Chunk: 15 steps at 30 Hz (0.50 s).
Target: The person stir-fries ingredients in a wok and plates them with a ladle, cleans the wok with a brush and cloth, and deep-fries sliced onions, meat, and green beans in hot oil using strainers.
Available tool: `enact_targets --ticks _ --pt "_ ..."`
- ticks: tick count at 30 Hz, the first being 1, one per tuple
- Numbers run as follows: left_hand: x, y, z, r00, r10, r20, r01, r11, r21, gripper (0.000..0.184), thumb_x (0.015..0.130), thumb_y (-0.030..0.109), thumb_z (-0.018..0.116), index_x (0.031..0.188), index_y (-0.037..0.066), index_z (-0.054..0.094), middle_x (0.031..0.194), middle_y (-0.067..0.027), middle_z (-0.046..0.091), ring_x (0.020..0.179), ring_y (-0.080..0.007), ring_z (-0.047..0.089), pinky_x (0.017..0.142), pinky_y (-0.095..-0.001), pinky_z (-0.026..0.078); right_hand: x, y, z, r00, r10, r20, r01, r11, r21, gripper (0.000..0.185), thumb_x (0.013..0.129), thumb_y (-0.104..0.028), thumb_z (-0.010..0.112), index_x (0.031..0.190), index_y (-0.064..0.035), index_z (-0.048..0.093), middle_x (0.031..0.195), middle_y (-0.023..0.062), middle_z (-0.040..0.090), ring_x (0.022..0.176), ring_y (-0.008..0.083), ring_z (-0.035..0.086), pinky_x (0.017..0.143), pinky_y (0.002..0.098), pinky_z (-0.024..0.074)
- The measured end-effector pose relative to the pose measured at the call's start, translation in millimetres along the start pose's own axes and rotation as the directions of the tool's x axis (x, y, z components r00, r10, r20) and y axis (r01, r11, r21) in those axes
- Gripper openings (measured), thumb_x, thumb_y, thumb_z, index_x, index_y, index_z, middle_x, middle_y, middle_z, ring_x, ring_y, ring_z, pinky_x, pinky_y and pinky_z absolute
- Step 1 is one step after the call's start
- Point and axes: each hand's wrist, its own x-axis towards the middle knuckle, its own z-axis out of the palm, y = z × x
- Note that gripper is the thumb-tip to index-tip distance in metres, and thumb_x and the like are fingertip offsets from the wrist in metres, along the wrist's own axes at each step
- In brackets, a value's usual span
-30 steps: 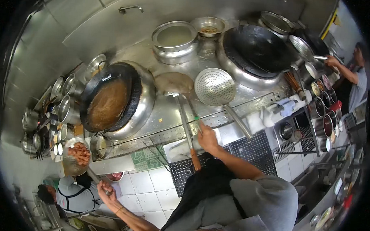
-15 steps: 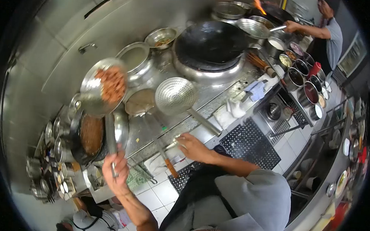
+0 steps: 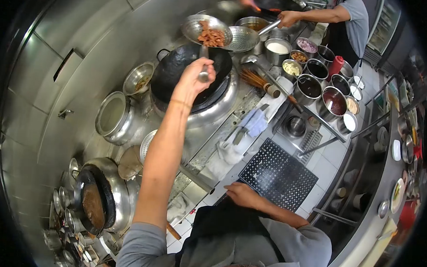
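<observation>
My left hand (image 3: 195, 78) is closed round the handle of a metal strainer (image 3: 191, 28) with a wide, shallow bowl. Browned chopped meat (image 3: 211, 35) lies in that bowl, which is held out past the far side of a black wok (image 3: 176, 66). Beside it is a second, perforated strainer (image 3: 244, 39); a co-worker's hand (image 3: 289, 17) is at its handle. Whether the two bowls touch, I cannot tell. Down in front of my apron, my right hand (image 3: 243, 195) has its fingers partly stretched out and holds nothing visible.
A wok with brown liquid (image 3: 93, 207) stands at lower left. Near the wall are a round pot (image 3: 112, 117) and a small metal bowl (image 3: 139, 78). Metal pots of sauces (image 3: 334, 101) line the right, near a bamboo brush (image 3: 260, 83). Flame (image 3: 248, 0) shows at the far burner.
My left hand has carried the strainer of meat from the left across to the far wok. My right hand has drawn back toward my waist. The co-worker's strainer now lies beside mine.
</observation>
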Motion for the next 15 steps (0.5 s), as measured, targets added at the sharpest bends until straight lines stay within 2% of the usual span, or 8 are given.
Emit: enact_targets --ticks 2,6,8,10,12,13,14,15 --pt "30 -14 20 0.997 0.022 -0.075 -0.014 0.994 0.105 0.016 0.08 0.003 0.054 0.067 0.006 0.047 0.056 -0.0057 0.048 0.045 -0.015 0.047 0.039 -0.0278 0.039 -2 13 -4 0.998 -0.003 -0.061 0.004 1.0 0.012 0.027 0.084 -0.01 0.055 0.109 0.0011 0.059 0.095 0.022 0.06 0.09 0.0386 0.058 0.079 0.0432 0.0475" --pt "49 -48 40 0.972 0.164 -0.171 -0.056 0.86 0.508 0.013 0.078 0.003 0.055 0.067 0.003 0.048 0.055 -0.005 0.046 0.045 -0.0153 0.046 0.038 -0.0292 0.04 -3 28 -12 0.984 0.023 -0.176 -0.009 0.997 0.078 0.025 0.086 -0.011 0.054 0.106 0.0015 0.06 0.089 0.0224 0.061 0.087 0.039 0.059 0.078 0.0427 0.0479" --pt "62 -58 39 0.963 0.225 -0.146 -0.103 0.812 0.574 0.012 0.077 0.002 0.055 0.067 0.0 0.049 0.056 -0.0079 0.048 0.045 -0.0169 0.048 0.037 -0.0315 0.04 -7 29 -15 0.98 0.025 -0.198 -0.006 0.995 0.097 0.024 0.086 -0.011 0.054 0.106 0.0014 0.06 0.09 0.0223 0.061 0.087 0.0388 0.059 0.078 0.0425 0.0479" --pt "71 -62 36 0.876 0.416 -0.244 -0.129 0.69 0.712 0.013 0.077 0.001 0.054 0.065 -0.003 0.049 0.056 -0.0098 0.049 0.045 -0.0173 0.05 0.035 -0.0334 0.039 -8 32 -20 0.978 0.012 -0.209 0.01 0.995 0.104 0.024 0.086 -0.011 0.054 0.105 0.0013 0.061 0.09 0.0221 0.061 0.086 0.0386 0.059 0.078 0.0423 0.048" --pt "72 -57 28 0.844 0.465 -0.268 -0.145 0.678 0.72 0.011 0.076 0.003 0.055 0.075 -0.007 0.049 0.061 -0.0115 0.051 0.045 -0.0177 0.051 0.034 -0.0339 0.04 -7 37 -17 0.987 0.055 -0.15 -0.04 0.994 0.1 0.024 0.086 -0.011 0.054 0.104 0.002 0.061 0.092 0.0222 0.061 0.088 0.0382 0.059 0.079 0.0417 0.0478" --pt "61 -55 33 0.791 0.548 -0.272 -0.14 0.595 0.791 0.016 0.077 0.004 0.055 0.084 -0.008 0.047 0.065 -0.0125 0.053 0.046 -0.0181 0.052 0.034 -0.0337 0.041 -6 39 -14 0.988 0.026 -0.155 -0.015 0.997 0.072 0.024 0.085 -0.012 0.055 0.104 0.0021 0.061 0.094 0.0229 0.062 0.089 0.0381 0.06 0.08 0.0408 0.0481" --pt "52 -53 31 0.727 0.628 -0.278 -0.117 0.512 0.851 0.024 0.077 0.005 0.056 0.093 -0.008 0.045 0.069 -0.0135 0.054 0.046 -0.0185 0.052 0.034 -0.0335 0.042 -4 39 -14 0.993 0.003 -0.117 0.004 0.998 0.062 0.024 0.085 -0.012 0.055 0.104 0.0021 0.061 0.094 0.0229 0.062 0.089 0.0381 0.06 0.08 0.0408 0.0481" --pt "52 -47 18 0.76 0.589 -0.274 -0.087 0.511 0.855 0.039 0.077 0.009 0.057 0.107 -0.006 0.037 0.075 -0.0152 0.056 0.047 -0.0193 0.055 0.035 -0.033 0.045 -1 38 -14 0.995 0.004 -0.1 0.002 0.998 0.055 0.024 0.085 -0.011 0.056 0.104 0.0021 0.061 0.094 0.0231 0.062 0.089 0.0381 0.06 0.08 0.0398 0.0485"
